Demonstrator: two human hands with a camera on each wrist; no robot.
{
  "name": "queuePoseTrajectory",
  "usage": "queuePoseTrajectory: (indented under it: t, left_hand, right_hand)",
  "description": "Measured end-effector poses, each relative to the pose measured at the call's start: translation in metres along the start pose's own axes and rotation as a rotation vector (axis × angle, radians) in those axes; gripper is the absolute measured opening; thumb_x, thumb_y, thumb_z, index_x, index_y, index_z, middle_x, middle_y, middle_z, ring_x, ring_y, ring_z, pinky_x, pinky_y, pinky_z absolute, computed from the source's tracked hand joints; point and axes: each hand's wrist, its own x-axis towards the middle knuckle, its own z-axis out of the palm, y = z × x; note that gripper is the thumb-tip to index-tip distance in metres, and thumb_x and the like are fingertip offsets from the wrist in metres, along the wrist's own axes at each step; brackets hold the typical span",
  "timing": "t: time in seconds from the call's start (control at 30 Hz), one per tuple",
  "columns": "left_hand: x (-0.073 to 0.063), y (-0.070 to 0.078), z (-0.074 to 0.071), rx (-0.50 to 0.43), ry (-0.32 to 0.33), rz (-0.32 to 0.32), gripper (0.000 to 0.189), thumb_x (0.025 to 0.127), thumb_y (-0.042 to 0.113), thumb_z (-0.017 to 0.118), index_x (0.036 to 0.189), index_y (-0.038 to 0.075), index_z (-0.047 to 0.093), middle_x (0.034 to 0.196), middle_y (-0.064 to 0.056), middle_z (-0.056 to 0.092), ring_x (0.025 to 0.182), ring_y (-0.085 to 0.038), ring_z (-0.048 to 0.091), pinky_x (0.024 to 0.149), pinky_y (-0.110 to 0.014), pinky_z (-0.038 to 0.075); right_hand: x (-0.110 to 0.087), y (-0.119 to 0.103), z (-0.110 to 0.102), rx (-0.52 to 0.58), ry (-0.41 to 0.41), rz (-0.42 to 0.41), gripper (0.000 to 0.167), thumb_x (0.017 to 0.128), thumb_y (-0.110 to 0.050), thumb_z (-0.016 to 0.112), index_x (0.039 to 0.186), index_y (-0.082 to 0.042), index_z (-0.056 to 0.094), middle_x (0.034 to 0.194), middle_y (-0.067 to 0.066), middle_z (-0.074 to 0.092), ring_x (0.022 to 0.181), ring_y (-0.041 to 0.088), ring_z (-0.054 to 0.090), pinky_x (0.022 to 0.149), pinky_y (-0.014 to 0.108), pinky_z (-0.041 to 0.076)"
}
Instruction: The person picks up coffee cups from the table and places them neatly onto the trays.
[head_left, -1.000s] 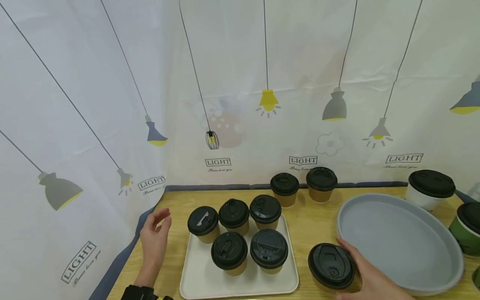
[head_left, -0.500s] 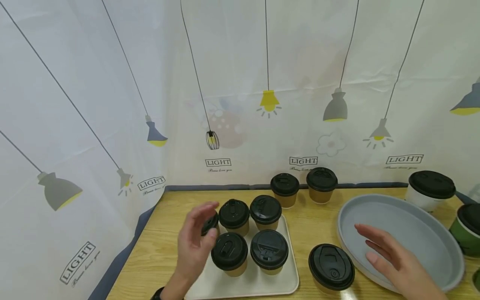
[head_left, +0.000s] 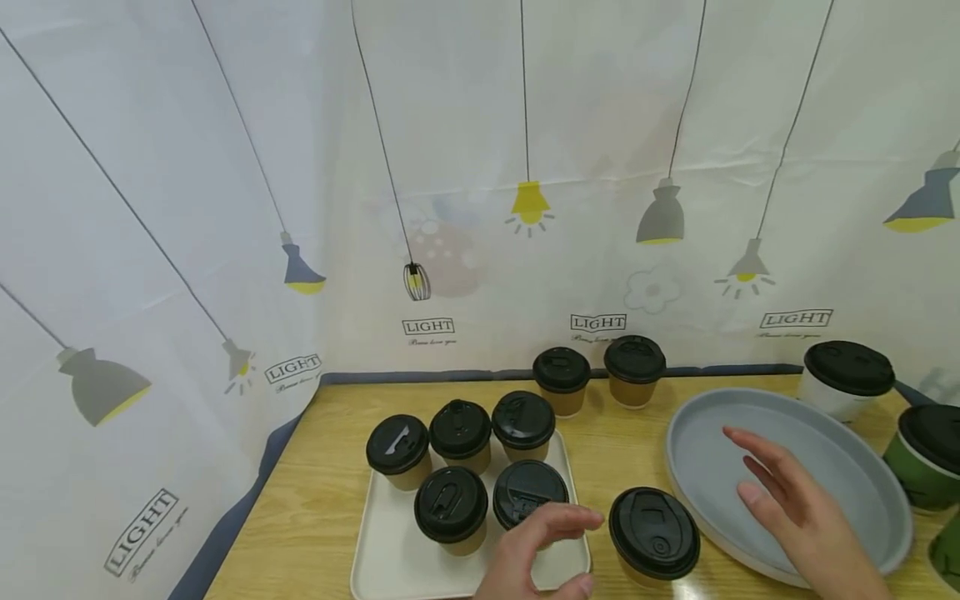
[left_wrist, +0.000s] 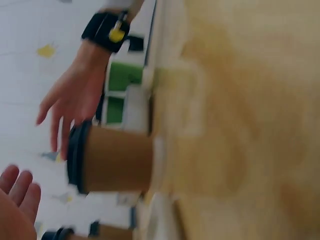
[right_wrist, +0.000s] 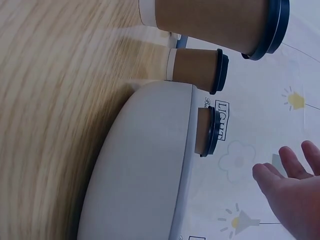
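Wooden table (head_left: 296,500); on it, round grey tray (head_left: 847,475) and cream tray (head_left: 397,542). Right hand (head_left: 798,517) and left hand (head_left: 521,562) apart, fingers relaxed, each holding nothing. Black-lidded cup (head_left: 654,533) stands upright between trays: presumably light, crushable; best gripped round its middle.

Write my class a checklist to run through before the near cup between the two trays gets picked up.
1. Near cup upright on the table: ok.
2. Its lid on: ok.
3. Lid pressed tight: cannot tell.
4. Left hand gripping the cup: not ok; it is close but apart.
5. Right hand at the cup: not ok; it hovers over the gray tray.
6. Five cups upright on the cream tray: ok.
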Motion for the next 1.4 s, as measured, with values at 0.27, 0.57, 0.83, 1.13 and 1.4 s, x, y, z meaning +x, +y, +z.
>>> queuePoseTrajectory:
  t: [0.27,0.57,0.83,1.13,1.4]
  left_hand:
    - [-0.008,-0.025,0.036,-0.015,0.157,-0.09,0.053,0.097,0.006,0.07,0.146,0.008,0.05,0.142,-0.014,0.052,0.133,-0.018,0.053,0.104,-0.042,0.053]
    - [-0.004,-0.069,0.043,-0.13,0.078,-0.213,0.087,0.093,0.032,0.076,0.159,-0.001,0.03,0.162,-0.022,0.031,0.149,-0.019,0.035,0.115,-0.032,0.04]
    - [0.018,-0.086,0.061,-0.112,0.189,-0.506,0.104,0.076,0.027,0.093,0.16,0.012,0.034,0.161,-0.007,0.039,0.15,-0.029,0.036,0.115,-0.04,0.041]
    - [0.043,-0.066,0.072,-0.016,0.244,-0.679,0.099,0.068,0.038,0.098,0.151,0.031,0.045,0.142,0.013,0.054,0.136,-0.021,0.05,0.114,-0.051,0.039]
    - [0.044,-0.073,0.078,-0.015,0.252,-0.605,0.089,0.068,0.028,0.097,0.143,0.037,0.048,0.131,0.019,0.056,0.125,-0.013,0.054,0.109,-0.047,0.042]
  right_hand:
    - [0.0,-0.002,0.0,-0.008,0.007,-0.038,0.053,0.107,-0.005,0.054,0.158,-0.013,0.04,0.152,-0.013,0.045,0.136,-0.01,0.037,0.102,0.005,0.034]
    - [-0.001,-0.004,-0.001,-0.015,-0.018,-0.049,0.055,0.107,-0.005,0.053,0.159,-0.016,0.039,0.154,-0.015,0.044,0.136,-0.011,0.036,0.102,0.005,0.033]
    - [-0.001,-0.002,0.0,-0.019,-0.029,-0.037,0.052,0.108,-0.007,0.051,0.159,-0.016,0.039,0.156,-0.008,0.045,0.136,-0.012,0.036,0.101,0.004,0.034]
    - [0.0,0.0,-0.001,-0.003,-0.037,-0.044,0.051,0.11,-0.006,0.044,0.159,-0.017,0.039,0.156,-0.013,0.044,0.136,-0.01,0.037,0.098,0.005,0.038]
    - [0.001,0.0,0.003,-0.01,-0.023,-0.026,0.049,0.11,-0.008,0.046,0.158,-0.016,0.041,0.153,-0.015,0.047,0.133,-0.01,0.041,0.095,0.005,0.041]
